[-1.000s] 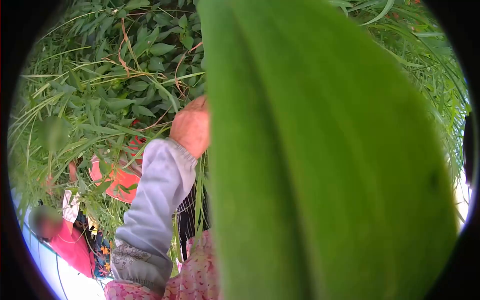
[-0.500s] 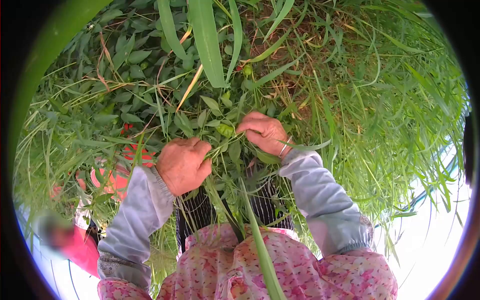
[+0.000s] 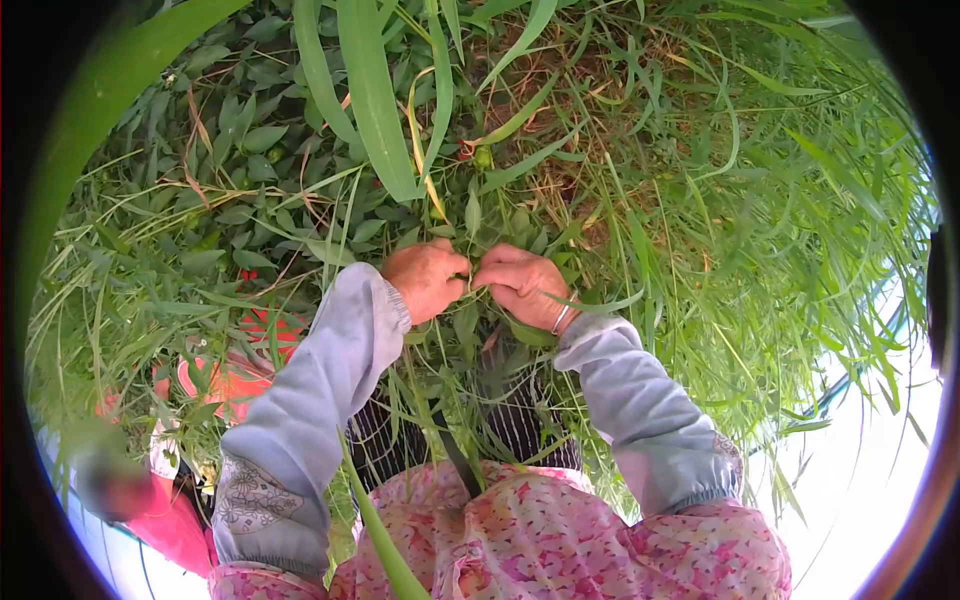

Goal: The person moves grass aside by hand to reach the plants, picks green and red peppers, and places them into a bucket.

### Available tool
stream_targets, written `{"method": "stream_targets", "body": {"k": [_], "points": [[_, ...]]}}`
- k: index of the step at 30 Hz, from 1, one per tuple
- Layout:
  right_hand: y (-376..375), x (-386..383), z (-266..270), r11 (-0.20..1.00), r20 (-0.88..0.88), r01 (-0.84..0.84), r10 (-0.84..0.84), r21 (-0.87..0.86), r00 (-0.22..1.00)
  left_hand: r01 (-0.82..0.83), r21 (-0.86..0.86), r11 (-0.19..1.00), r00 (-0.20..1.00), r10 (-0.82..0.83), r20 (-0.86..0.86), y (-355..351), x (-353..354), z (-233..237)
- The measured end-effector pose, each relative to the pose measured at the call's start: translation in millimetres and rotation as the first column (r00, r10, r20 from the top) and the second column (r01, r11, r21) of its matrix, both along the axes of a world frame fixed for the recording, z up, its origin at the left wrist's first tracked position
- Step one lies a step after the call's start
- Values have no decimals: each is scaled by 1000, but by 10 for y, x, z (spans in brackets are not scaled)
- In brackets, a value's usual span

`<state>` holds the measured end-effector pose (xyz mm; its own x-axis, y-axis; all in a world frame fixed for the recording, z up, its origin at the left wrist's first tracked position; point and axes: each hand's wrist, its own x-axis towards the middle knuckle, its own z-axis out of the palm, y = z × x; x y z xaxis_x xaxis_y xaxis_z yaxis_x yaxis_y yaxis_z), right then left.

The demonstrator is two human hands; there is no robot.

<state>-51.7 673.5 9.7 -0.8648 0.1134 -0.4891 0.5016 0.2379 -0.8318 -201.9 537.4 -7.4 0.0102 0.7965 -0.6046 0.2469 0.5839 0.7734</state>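
Note:
My left hand [image 3: 428,280] and my right hand [image 3: 522,285] are close together over a leafy pepper plant [image 3: 466,322], fingertips nearly touching. The left hand's fingers are closed over the spot where a green pepper showed earlier; whatever is inside them is hidden. With thumb and forefinger, my right hand pinches a thin green stem of the plant. A bracelet [image 3: 562,314] circles my right wrist. Farther out, another green pepper [image 3: 483,157] hangs among the leaves.
Long grass blades [image 3: 375,100] hang across the view ahead. Dense pepper foliage [image 3: 245,130] fills the left, tall grass [image 3: 760,240] the right. A red container [image 3: 240,380] stands lower left, near another person in a pink-red garment [image 3: 175,525]. White sheeting [image 3: 860,480] lies at right.
My left hand has moved right and up to the green pepper, which is now hidden from view. My right hand has stayed almost in place.

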Motion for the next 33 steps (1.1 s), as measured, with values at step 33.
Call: {"method": "stream_targets", "body": {"k": [33], "points": [[-44, 148, -106, 988, -84, 62, -51, 140, 995, -348, -7, 938, 887, 326, -327, 1163, -30, -919]]}}
